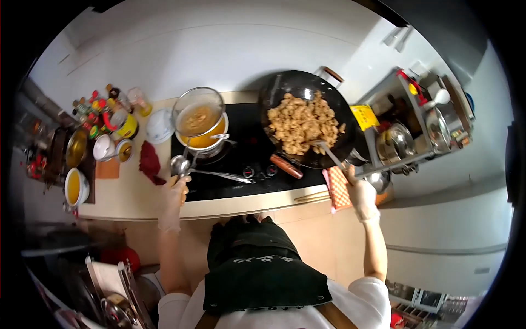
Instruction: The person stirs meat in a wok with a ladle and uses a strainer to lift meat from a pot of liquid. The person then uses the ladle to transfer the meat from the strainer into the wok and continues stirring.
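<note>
My gloved right hand [361,196] is closed round the handle of a metal spatula [331,154], whose blade touches browned pieces of food [304,123] in a large black wok [342,112]. At the left, my gloved left hand [176,194] is closed on the handle of a wire strainer [198,111]. The strainer holds some brown pieces and sits over a pot of yellow-orange liquid [204,141]. Just above that hand, a metal ladle [179,165] and a long metal utensil [222,176] lie near the hob's left edge.
Bottles [98,112], a dark red cloth [149,162] and a bowl of yellow liquid [76,187] are on the left counter. Chopsticks [312,196] and a checked cloth [338,189] lie at the front edge. A rack with metal pots [395,143] stands at right.
</note>
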A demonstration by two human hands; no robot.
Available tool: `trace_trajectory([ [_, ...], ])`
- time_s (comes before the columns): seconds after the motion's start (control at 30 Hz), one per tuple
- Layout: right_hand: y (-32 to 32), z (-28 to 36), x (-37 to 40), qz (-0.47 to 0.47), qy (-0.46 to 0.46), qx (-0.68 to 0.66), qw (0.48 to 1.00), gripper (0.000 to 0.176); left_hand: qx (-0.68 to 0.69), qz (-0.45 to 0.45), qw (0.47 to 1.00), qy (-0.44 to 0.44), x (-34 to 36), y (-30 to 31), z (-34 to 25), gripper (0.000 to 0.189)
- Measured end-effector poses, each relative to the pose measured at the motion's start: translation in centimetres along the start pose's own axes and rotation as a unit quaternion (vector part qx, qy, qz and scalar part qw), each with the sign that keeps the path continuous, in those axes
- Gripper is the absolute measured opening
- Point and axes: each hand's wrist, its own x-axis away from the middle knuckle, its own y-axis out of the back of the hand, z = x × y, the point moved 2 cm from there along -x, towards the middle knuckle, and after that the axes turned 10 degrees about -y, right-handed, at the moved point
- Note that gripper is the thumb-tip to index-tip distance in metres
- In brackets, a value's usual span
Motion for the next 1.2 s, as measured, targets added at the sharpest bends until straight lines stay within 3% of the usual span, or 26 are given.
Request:
trace_trajectory([
  [0.03, 0.3, -0.3, 0.2, 0.009, 0.006, -0.016, 1.000, 0.036, -0.012, -0.009, 1.000, 0.004, 0.0, 0.3, 0.0, 0.020],
  [0.07, -0.2, -0.9, 0.4, -0.019, -0.009, -0.023, 1.000, 0.048, -0.023, -0.014, 1.000, 0.009, -0.1, 0.4, 0.1, 0.020],
  [0.13, 0.2, 0.3, 0.8, 0.006, -0.011, -0.024, 1.000, 0.035, -0.012, -0.029, 0.999, 0.005, -0.1, 0.3, 0.1, 0.021],
  [0.2, -2.5, 0.6, 0.2, 0.000, 0.038, -0.016, 0.999, 0.038, -0.010, -0.037, 0.999, 0.018, -0.3, 0.2, -0.1, 0.020],
  [0.3, -2.6, 0.4, -0.5, 0.010, 0.016, 0.002, 1.000, 0.040, -0.086, -0.042, 0.991, 0.098, -1.1, 0.1, 0.3, 0.020],
  [0.4, 0.4, 0.9, -0.2, 0.017, -0.034, -0.004, 0.999, 0.043, -0.026, -0.024, 0.999, 0.024, -1.0, 0.0, 0.0, 0.019],
  [0.5, 0.0, 1.8, -1.0, -0.003, -0.033, -0.026, 0.999, 0.035, -0.016, -0.024, 0.999, 0.031, -1.1, -0.2, 0.0, 0.019],
  [0.6, -5.1, 3.0, -3.4, -0.072, 0.056, 0.021, 0.996, 0.032, -0.011, -0.023, 0.999, 0.027, -0.8, -0.6, -0.1, 0.017],
  [0.63, -5.4, 2.6, -4.0, 0.026, -0.012, 0.053, 0.998, 0.032, -0.008, -0.022, 0.999, 0.022, -0.7, -0.6, -0.4, 0.017],
  [0.77, -0.6, 1.7, -2.5, -0.011, -0.025, -0.054, 0.998, 0.033, -0.030, -0.027, 0.998, 0.037, -0.6, -0.6, -0.9, 0.019],
  [0.8, 0.5, 1.7, -1.9, 0.001, -0.040, -0.070, 0.997, 0.043, -0.012, -0.026, 0.999, 0.026, -0.7, -0.5, -0.6, 0.019],
  [0.97, -1.2, 1.7, -0.6, 0.028, -0.011, 0.013, 0.999, 0.043, 0.024, -0.018, 0.999, -0.015, -0.9, 0.0, 0.5, 0.022],
  [1.07, -3.9, 0.8, -0.8, 0.014, -0.001, -0.016, 1.000, 0.036, 0.010, -0.023, 1.000, -0.005, -0.8, -0.3, 0.0, 0.022],
  [1.2, -1.6, 0.5, -0.4, 0.010, -0.027, -0.051, 0.998, 0.041, 0.011, -0.014, 1.000, -0.008, -1.0, -0.6, -0.3, 0.022],
])
